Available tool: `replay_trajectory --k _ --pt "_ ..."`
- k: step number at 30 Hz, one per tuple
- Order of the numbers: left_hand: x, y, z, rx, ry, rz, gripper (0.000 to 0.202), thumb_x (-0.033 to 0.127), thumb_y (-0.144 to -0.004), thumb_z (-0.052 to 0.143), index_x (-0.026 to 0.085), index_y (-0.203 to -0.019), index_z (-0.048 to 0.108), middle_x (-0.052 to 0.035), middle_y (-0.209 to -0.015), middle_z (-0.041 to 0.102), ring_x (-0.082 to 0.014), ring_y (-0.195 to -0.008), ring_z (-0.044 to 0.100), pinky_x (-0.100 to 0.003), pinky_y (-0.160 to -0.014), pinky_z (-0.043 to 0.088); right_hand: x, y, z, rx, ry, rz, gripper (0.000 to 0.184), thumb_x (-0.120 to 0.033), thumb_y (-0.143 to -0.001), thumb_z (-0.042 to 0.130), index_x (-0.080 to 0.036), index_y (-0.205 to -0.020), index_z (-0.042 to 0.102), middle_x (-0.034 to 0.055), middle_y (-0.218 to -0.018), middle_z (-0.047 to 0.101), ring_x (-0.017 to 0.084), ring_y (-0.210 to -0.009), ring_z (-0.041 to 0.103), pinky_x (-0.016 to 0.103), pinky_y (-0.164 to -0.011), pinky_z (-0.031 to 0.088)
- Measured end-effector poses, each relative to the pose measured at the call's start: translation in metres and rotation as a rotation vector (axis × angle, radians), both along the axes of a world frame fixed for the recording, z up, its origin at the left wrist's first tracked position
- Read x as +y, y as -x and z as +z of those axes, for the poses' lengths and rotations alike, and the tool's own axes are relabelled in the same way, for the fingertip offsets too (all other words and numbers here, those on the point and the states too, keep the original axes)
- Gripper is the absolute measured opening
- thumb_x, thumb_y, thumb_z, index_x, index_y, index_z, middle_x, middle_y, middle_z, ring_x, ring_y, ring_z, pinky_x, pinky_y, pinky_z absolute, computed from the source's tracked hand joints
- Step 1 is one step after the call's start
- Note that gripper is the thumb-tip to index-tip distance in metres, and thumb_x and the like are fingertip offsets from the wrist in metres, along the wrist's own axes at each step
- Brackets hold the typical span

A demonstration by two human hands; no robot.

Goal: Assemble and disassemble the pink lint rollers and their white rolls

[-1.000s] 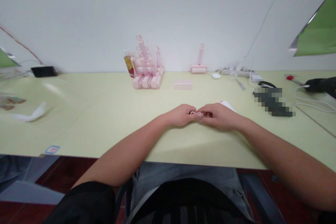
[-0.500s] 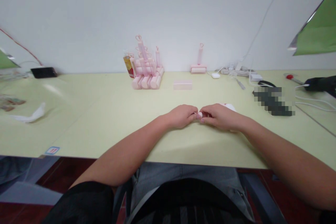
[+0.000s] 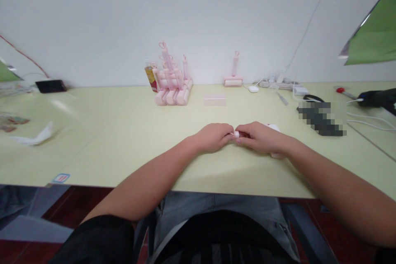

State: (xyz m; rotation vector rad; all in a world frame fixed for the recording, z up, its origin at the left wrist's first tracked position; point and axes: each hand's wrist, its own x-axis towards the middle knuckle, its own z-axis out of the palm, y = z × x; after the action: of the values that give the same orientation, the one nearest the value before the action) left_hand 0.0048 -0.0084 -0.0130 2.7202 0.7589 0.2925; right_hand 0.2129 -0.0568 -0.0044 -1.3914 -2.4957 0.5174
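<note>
Over the table, both hands meet at the end of a pale pink lint roller's handle [image 3: 236,134]. My right hand [image 3: 260,137] is closed round the handle and hides most of it. Part of the roller head [image 3: 277,155] shows below the right wrist, and another pale part of it shows above. My left hand [image 3: 215,137] pinches at the handle's end, where a thin loop seems to be; its fingertips almost touch those of the right hand. A pale pink translucent rectangular case [image 3: 214,100] lies a little beyond the hands.
Several pink lint rollers [image 3: 172,97] are stacked near the wall, beside a yellow and red packet [image 3: 151,77]. One more lint roller [image 3: 233,81] stands at the wall. Cables and a power strip [image 3: 280,85] lie right; a black phone [image 3: 51,86] and white tissue [image 3: 35,135] lie left.
The right hand has shifted very slightly on the handle, and a bit more of the pale handle end and roller head shows. The left hand stays almost still.
</note>
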Motion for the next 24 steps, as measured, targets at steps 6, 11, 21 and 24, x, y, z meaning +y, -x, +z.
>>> replay_trajectory --k 6,11,21,24 --pt "0.0035 -0.0009 -0.0021 -0.242 0.429 0.093 0.06 0.061 -0.093 0.025 0.013 -0.08 0.059 -0.0036 -0.069 0.06 -0.0114 -0.06 0.051 -0.024 -0.059 0.039 -0.0012 0.003 0.0033 0.06 -0.062 -0.002 0.025 -0.039 -0.089 0.05 -0.017 -0.087 0.062 0.0032 -0.075 0.063 0.015 -0.064 0.051 0.025 -0.061 0.032" --pt "0.0019 -0.0032 -0.0041 -0.195 0.826 0.199 0.053 0.062 -0.089 0.032 0.015 -0.073 0.051 -0.0015 -0.057 0.056 -0.009 -0.043 0.047 -0.022 -0.042 0.033 -0.0027 0.0068 0.0011 0.039 -0.077 -0.013 0.025 -0.039 -0.089 0.05 -0.017 -0.083 0.06 0.0041 -0.075 0.063 0.014 -0.064 0.05 0.025 -0.06 0.031" --pt "-0.003 -0.0068 -0.0008 -0.172 1.2 0.262 0.033 0.051 -0.084 0.046 0.018 -0.079 0.051 0.0028 -0.053 0.047 -0.0078 -0.038 0.04 -0.021 -0.033 0.018 0.0002 0.0077 -0.0053 -0.014 -0.088 -0.025 0.024 -0.041 -0.085 0.056 -0.018 -0.076 0.058 0.0038 -0.072 0.063 0.015 -0.062 0.049 0.025 -0.057 0.029" --pt "-0.0033 -0.0072 -0.0025 -0.167 1.174 0.28 0.037 0.054 -0.083 0.048 0.018 -0.074 0.048 0.0037 -0.05 0.043 -0.0069 -0.036 0.034 -0.022 -0.034 0.018 -0.0003 0.009 -0.0064 -0.041 -0.087 -0.041 0.027 -0.043 -0.085 0.055 -0.019 -0.074 0.059 0.0043 -0.071 0.063 0.015 -0.061 0.049 0.026 -0.056 0.028"
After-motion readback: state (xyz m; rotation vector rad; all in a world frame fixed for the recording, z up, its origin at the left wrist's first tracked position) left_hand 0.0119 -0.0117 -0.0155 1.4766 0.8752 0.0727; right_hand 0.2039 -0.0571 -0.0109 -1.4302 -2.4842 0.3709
